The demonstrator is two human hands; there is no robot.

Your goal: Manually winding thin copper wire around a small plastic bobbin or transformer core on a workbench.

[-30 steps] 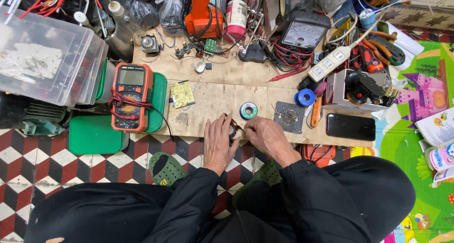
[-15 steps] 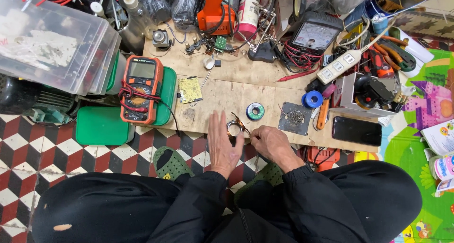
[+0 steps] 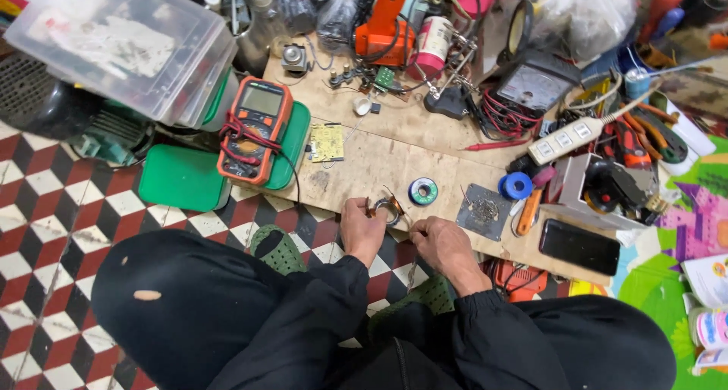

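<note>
My left hand (image 3: 361, 231) pinches a small ring-shaped coil with loose wire ends (image 3: 387, 207) at the near edge of a low wooden board (image 3: 379, 162). Just to the right, my right hand (image 3: 442, 243) has its fingers closed on a thin wire coming off that coil. Beyond the coil lies a small spool of solder wire (image 3: 423, 191). Both sleeves are black, and my knees fill the bottom of the view.
An orange multimeter (image 3: 255, 128) rests on a green lid at the left, beside a small circuit board (image 3: 327, 142). A clear plastic box (image 3: 129, 45) sits far left. A metal plate (image 3: 484, 211), blue tape roll (image 3: 517, 185), black phone (image 3: 578, 246), power strip (image 3: 574, 136) and several tools crowd the right.
My view has drifted so the board sits further right and lower. Both hands stay together on the coil at the board's near edge, working the wire slightly.
</note>
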